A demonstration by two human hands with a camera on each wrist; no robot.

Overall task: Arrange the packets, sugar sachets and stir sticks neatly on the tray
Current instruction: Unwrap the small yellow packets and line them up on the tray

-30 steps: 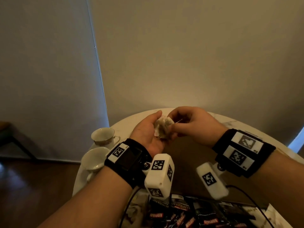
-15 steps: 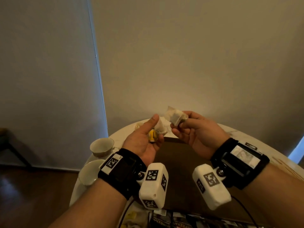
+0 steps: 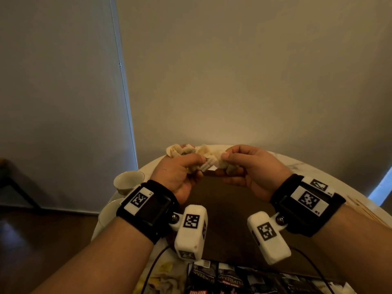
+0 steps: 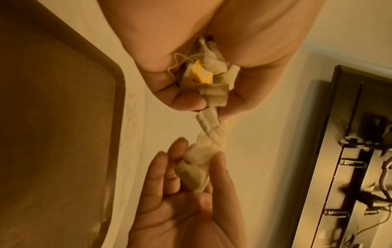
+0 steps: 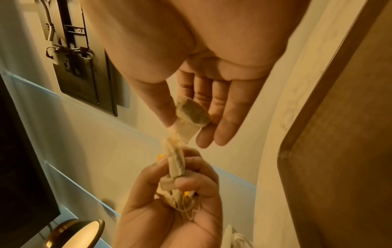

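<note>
Right now both hands are raised above the dark brown rectangular tray [image 3: 222, 209], working a tangle of pale paper tea bags with strings and a yellow tag [image 4: 201, 75]. The left hand [image 3: 180, 177] has its fingers curled round the bulk of the bundle, the yellow tag tucked in the palm. The right hand [image 3: 252, 168] pinches a single tea bag [image 5: 191, 114] between thumb and fingertips, its other fingers fairly straight, and one twisted bag stretches between the two grips.

The step in hand looks like separating one bag from the cluster. To do it well, the pull should be gentle and along the string, not across the paper, which likely tears easily; loosening the left grip a little would let the knotted strings slide free. Untwisting the stretched bag before pulling further seems wiser than tugging.

Below the wrists, nearer the person, black glossy coffee packets with red lettering [image 3: 212, 281] lie beside the tray's near edge. Pale wooden stir sticks [image 3: 364, 211] rest on the white marbled round table [image 3: 297, 164] beyond the right wrist, and two cream cups [image 3: 127, 181] sit outside the left wrist.
</note>
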